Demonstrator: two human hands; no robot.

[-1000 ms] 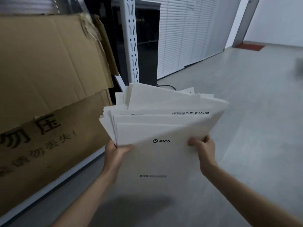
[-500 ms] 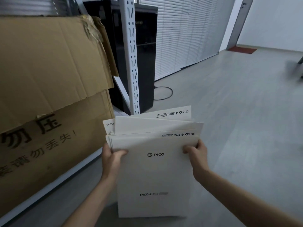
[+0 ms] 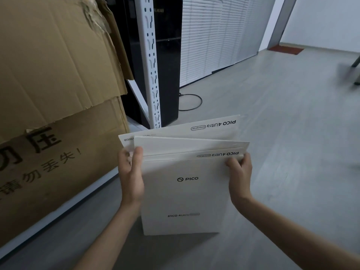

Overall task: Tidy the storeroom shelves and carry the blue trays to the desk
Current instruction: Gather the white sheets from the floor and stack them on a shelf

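Beside the large torn brown cardboard box [image 3: 58,90] on the white slotted metal shelf [image 3: 151,65], a fanned stack of flat white printed cardboard sleeves [image 3: 185,193] is held upright above the grey floor [image 3: 282,143], probably to square its uneven tops, with the left hand [image 3: 131,176] and right hand [image 3: 240,172] each clamped on a side edge; no blue trays show.

Flat sleeves [image 3: 187,191] right of the cardboard box [image 3: 58,94] on the shelf [image 3: 58,213], cabinet [image 3: 167,65] behind the post [image 3: 151,65].
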